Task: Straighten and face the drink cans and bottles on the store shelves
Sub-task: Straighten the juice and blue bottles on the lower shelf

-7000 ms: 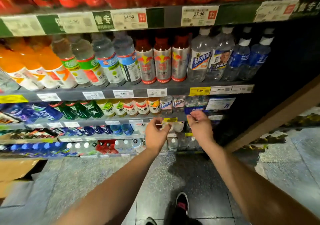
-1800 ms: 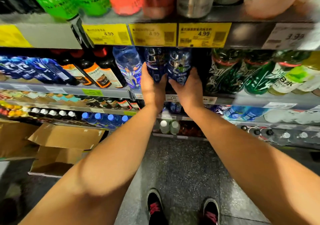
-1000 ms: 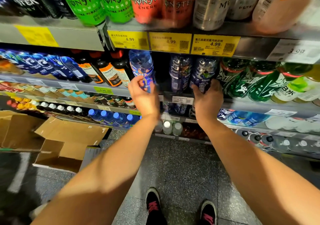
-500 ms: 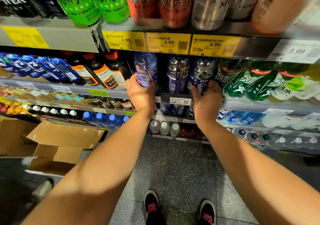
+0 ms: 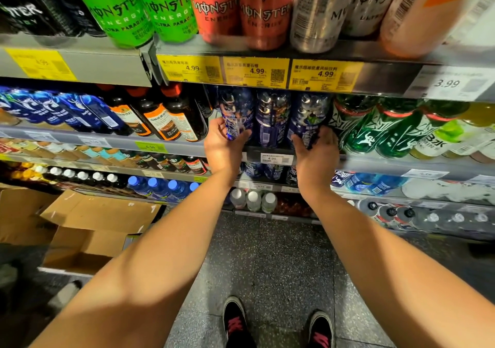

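Three dark blue drink bottles stand side by side on the second shelf [image 5: 270,150] under the yellow price tags. My left hand [image 5: 223,146] is wrapped around the base of the left blue bottle [image 5: 235,114]. My right hand [image 5: 314,150] grips the base of the right blue bottle [image 5: 308,117]. The middle blue bottle [image 5: 272,118] stands untouched between them. On the shelf above stand tall energy cans, green [image 5: 128,10], red [image 5: 235,7] and silver [image 5: 318,12].
Green bottles [image 5: 375,130] crowd the right blue bottle; dark bottles with orange labels [image 5: 166,117] stand left of my left hand. Lower shelves hold more bottles. Open cardboard boxes [image 5: 88,229] lie on the floor at left. My shoes [image 5: 238,323] stand on grey speckled floor.
Half a second ago my left hand held the left blue bottle lifted and tilted; now that bottle stands lower in the row. My right hand stays on the right bottle.
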